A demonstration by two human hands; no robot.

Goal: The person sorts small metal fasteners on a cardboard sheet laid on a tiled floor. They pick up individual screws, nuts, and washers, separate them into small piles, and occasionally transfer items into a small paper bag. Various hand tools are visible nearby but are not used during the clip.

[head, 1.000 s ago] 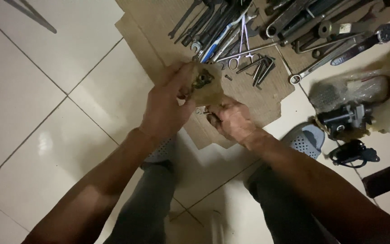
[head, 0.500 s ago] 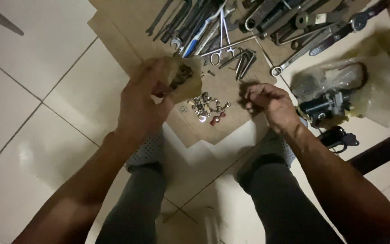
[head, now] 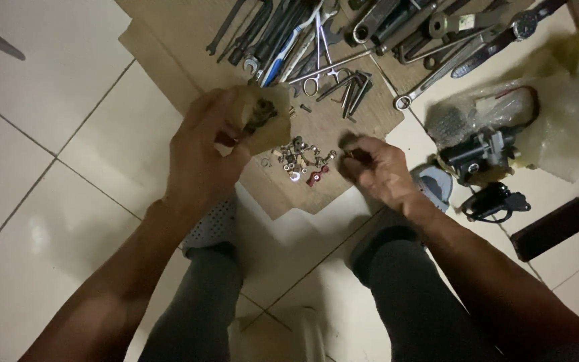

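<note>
My left hand [head: 202,151] holds a folded scrap of brown cardboard [head: 271,124] tilted over the floor, with a few small dark metal parts resting on it. My right hand [head: 375,171] is lower right of it, fingers pinched on a small dark part near the cardboard sheet [head: 182,40] on the floor. Between the hands lies a small pile of nuts, screws and a red piece [head: 303,164] on that sheet.
Wrenches, pliers and screwdrivers [head: 316,40] lie in a row across the cardboard sheet at the top. A dark motor-like part [head: 480,151] and plastic bags [head: 564,127] sit at the right. White floor tiles [head: 55,100] spread to the left. My knees are below.
My right hand has drawn away from the left, down and to the right. A pile of small hardware now lies exposed on the sheet between the hands.
</note>
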